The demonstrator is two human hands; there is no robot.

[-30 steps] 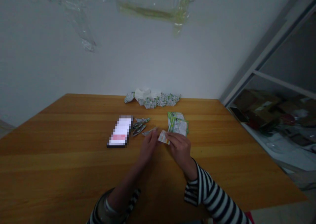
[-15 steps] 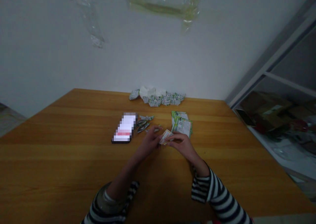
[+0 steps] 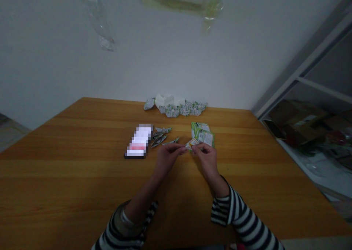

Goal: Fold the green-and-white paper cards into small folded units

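Between my two hands is a small printed packet (image 3: 192, 143), white with orange-yellow marks. My left hand (image 3: 168, 155) pinches its left corner, and my right hand (image 3: 206, 155) grips its lower right side with thumb and fingers. Just behind my right hand lie several flat green-and-white packets (image 3: 205, 137), overlapping on the wooden table (image 3: 110, 191). Beyond my left hand are several narrow crumpled packets (image 3: 158, 140) with green and silvery parts. The fingertips cover part of the held packet.
A phone (image 3: 139, 141) with a lit, blurred screen lies to the left. Crumpled green-and-white wrappers (image 3: 180, 109) and white tissue (image 3: 164, 100) line the table's back edge against the wall. A shelf with cardboard boxes (image 3: 297, 114) stands at the right.
The packet has moved slightly up and right and been turned, showing orange-yellow marks. My left hand has shifted right, its fingers now pinching the corner. My right hand's fingers have drawn in closer.
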